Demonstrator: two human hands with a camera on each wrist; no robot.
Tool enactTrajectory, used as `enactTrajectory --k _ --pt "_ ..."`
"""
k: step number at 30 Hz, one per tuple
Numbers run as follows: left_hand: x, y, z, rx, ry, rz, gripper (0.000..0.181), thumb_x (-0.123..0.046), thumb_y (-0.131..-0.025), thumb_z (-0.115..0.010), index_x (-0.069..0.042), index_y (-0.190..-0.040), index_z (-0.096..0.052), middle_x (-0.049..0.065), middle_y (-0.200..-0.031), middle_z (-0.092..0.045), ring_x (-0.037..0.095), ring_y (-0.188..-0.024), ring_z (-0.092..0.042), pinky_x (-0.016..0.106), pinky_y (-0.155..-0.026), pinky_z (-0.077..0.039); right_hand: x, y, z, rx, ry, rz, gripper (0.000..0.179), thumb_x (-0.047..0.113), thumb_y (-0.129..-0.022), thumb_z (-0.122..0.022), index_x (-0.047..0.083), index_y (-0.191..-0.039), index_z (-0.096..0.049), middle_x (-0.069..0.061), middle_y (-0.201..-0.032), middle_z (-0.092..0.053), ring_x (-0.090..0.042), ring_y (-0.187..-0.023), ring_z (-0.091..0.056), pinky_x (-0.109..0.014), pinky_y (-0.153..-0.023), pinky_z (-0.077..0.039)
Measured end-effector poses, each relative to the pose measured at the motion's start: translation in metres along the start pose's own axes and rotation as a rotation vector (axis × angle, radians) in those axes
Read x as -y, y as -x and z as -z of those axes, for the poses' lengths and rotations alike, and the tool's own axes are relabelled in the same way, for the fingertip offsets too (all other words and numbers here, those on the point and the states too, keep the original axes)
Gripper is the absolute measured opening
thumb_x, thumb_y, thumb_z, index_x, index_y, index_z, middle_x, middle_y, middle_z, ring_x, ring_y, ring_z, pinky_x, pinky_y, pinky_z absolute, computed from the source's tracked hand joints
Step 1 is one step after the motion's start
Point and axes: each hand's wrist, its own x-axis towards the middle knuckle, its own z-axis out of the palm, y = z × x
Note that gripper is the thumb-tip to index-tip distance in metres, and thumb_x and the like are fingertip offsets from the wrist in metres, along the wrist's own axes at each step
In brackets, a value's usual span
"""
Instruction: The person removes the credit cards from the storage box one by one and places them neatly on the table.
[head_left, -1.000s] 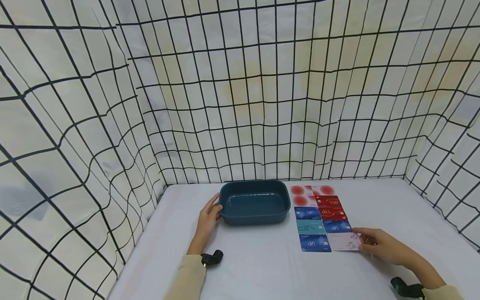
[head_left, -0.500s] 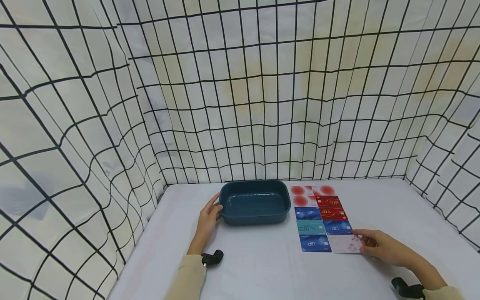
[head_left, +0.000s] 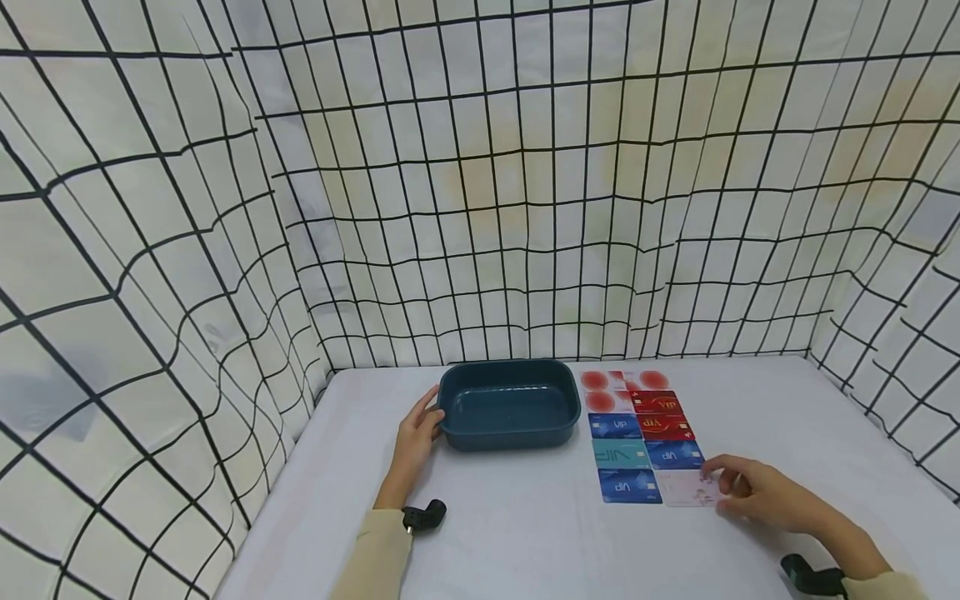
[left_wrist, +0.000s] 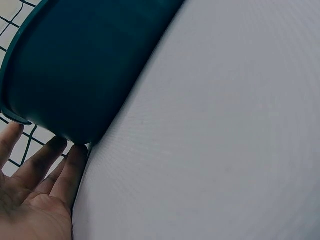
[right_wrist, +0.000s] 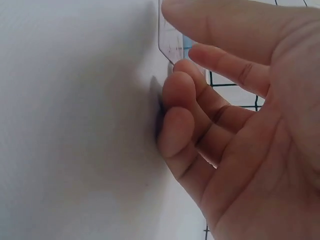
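Observation:
My left hand (head_left: 417,433) touches the left end of a dark teal rectangular bin (head_left: 510,440), its fingers extended along the end wall. The left wrist view shows those fingertips (left_wrist: 75,152) right at the bin (left_wrist: 75,75). On the right, my right hand (head_left: 765,492) is at the outer end of a pale pink card (head_left: 678,487) that lies on the table. Its index finger is at the card's upper corner and its thumb near the lower one. In the right wrist view the thumb overlaps the card's clear edge (right_wrist: 170,42), the other fingers loosely bent.
Several cards lie edge to edge in two columns right of the bin, among them a teal card (head_left: 621,454), a blue card (head_left: 630,486) and a red card (head_left: 658,402). Black netting (head_left: 525,250) over white sheeting surrounds the white table (head_left: 525,533).
The right index finger and thumb have shifted slightly over the pale pink card's outer end, after the card slid a little downward. The left hand and bin have not moved.

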Motion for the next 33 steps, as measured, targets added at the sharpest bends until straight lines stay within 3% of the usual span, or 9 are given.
enactTrajectory --k 3,7,10,14,17,26,33 --pt "0.0 0.0 0.0 0.008 0.008 -0.001 0.052 -0.018 -0.105 -0.053 -0.026 -0.156 -0.045 0.019 -0.152 -0.053 0.03 -0.137 -0.056 0.028 -0.102 -0.054 0.002 -0.001 -0.003 -0.019 0.022 -0.001 0.046 0.022 -0.088 -0.079 0.008 -0.128 -0.062 -0.005 -0.093 -0.055 -0.013 -0.075 -0.05 -0.021 -0.064 -0.048" --pt "-0.019 0.01 0.001 0.03 0.017 0.005 0.053 -0.016 -0.105 -0.053 -0.02 -0.157 -0.044 0.021 -0.15 -0.054 0.031 -0.136 -0.056 0.026 -0.1 -0.055 0.003 -0.003 -0.006 -0.048 0.04 -0.013 0.046 0.022 -0.087 -0.08 0.009 -0.127 -0.063 -0.004 -0.091 -0.055 -0.014 -0.075 -0.051 -0.021 -0.064 -0.049" --pt "-0.036 0.02 0.002 0.043 0.01 0.009 0.053 -0.014 -0.104 -0.053 -0.016 -0.156 -0.043 0.023 -0.15 -0.054 0.033 -0.136 -0.056 0.029 -0.101 -0.055 0.004 -0.005 -0.006 -0.058 0.044 -0.024 0.045 0.021 -0.086 -0.08 0.01 -0.126 -0.062 -0.004 -0.09 -0.054 -0.015 -0.075 -0.051 -0.022 -0.064 -0.049" --pt "-0.039 0.023 0.001 0.046 -0.002 0.012 0.053 -0.014 -0.105 -0.052 -0.015 -0.157 -0.043 0.023 -0.151 -0.053 0.033 -0.137 -0.055 0.035 -0.106 -0.054 0.006 -0.006 -0.007 -0.063 0.059 -0.037 0.045 0.02 -0.087 -0.08 0.011 -0.126 -0.062 -0.003 -0.089 -0.054 -0.015 -0.076 -0.051 -0.022 -0.064 -0.048" --pt "-0.036 0.02 0.002 0.048 -0.003 0.015 0.053 -0.013 -0.105 -0.052 -0.014 -0.157 -0.042 0.024 -0.15 -0.053 0.034 -0.137 -0.055 0.036 -0.106 -0.054 0.006 -0.007 -0.007 -0.065 0.059 -0.043 0.046 0.02 -0.086 -0.08 0.01 -0.127 -0.062 -0.003 -0.088 -0.054 -0.015 -0.076 -0.051 -0.022 -0.064 -0.048" --pt "-0.003 0.001 0.001 0.018 0.009 0.008 0.052 -0.018 -0.106 -0.052 -0.024 -0.157 -0.043 0.02 -0.151 -0.053 0.028 -0.136 -0.055 0.028 -0.103 -0.054 0.005 -0.009 -0.008 -0.071 0.051 -0.051 0.047 0.022 -0.085 -0.082 0.01 -0.126 -0.062 -0.003 -0.088 -0.053 -0.017 -0.078 -0.051 -0.022 -0.065 -0.049" --pt "0.0 0.001 0.001 -0.001 -0.003 -0.019 0.051 -0.018 -0.105 -0.053 -0.026 -0.154 -0.047 0.018 -0.149 -0.057 0.026 -0.132 -0.059 0.026 -0.1 -0.055 0.006 -0.008 -0.008 -0.077 0.046 -0.054 0.047 0.02 -0.085 -0.081 0.01 -0.126 -0.062 -0.004 -0.087 -0.053 -0.017 -0.077 -0.051 -0.022 -0.064 -0.049"
